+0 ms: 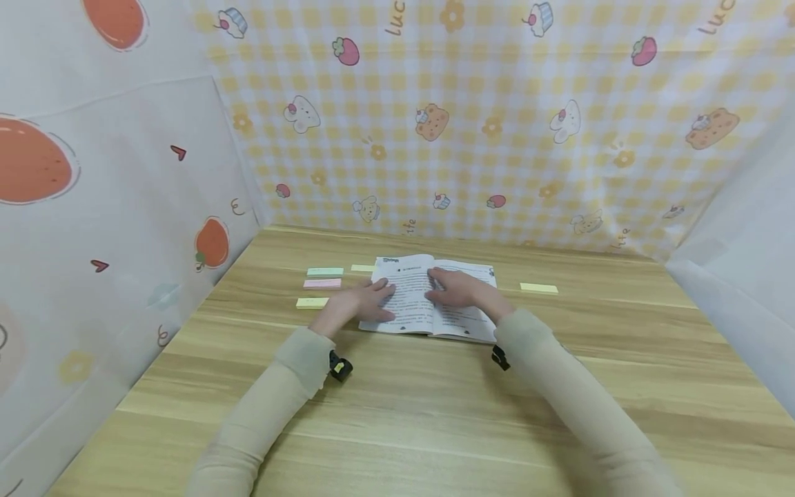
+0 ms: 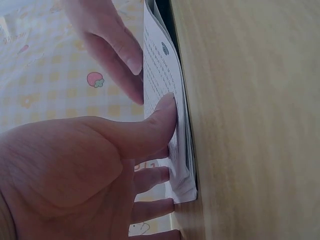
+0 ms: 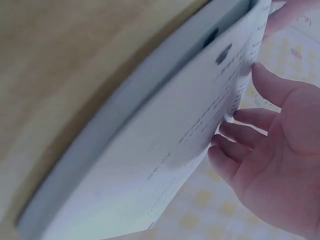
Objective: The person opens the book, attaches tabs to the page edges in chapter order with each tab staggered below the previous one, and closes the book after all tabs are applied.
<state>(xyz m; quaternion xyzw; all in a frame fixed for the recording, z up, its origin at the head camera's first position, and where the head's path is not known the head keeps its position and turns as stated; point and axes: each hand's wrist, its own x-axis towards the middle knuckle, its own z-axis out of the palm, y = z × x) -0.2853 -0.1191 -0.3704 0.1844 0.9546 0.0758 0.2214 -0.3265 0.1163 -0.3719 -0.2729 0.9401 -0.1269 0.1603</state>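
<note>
An open book (image 1: pixel 410 300) with printed text lies on the wooden table, its spine running away from me. Resting on the outer part of its left page is my left hand (image 1: pixel 366 300), fingers spread; the left wrist view shows its thumb (image 2: pixel 162 117) lying on the page near the lower edge. My right hand (image 1: pixel 456 288) reaches over the right page, fingertips at the centre fold. In the right wrist view, the fingers (image 3: pixel 240 135) of that hand are lightly bent and touch the printed page (image 3: pixel 150 160). Neither hand grips anything.
Left of the book lie a green sticky-note strip (image 1: pixel 325 272), a pink one (image 1: pixel 322 284) and a yellow one (image 1: pixel 312 303). Another yellow strip (image 1: pixel 362 268) sits by the book's far left corner, and one more yellow strip (image 1: pixel 538 288) to its right. Patterned cloth (image 1: pixel 466 159) hangs behind the table (image 1: pixel 397 414).
</note>
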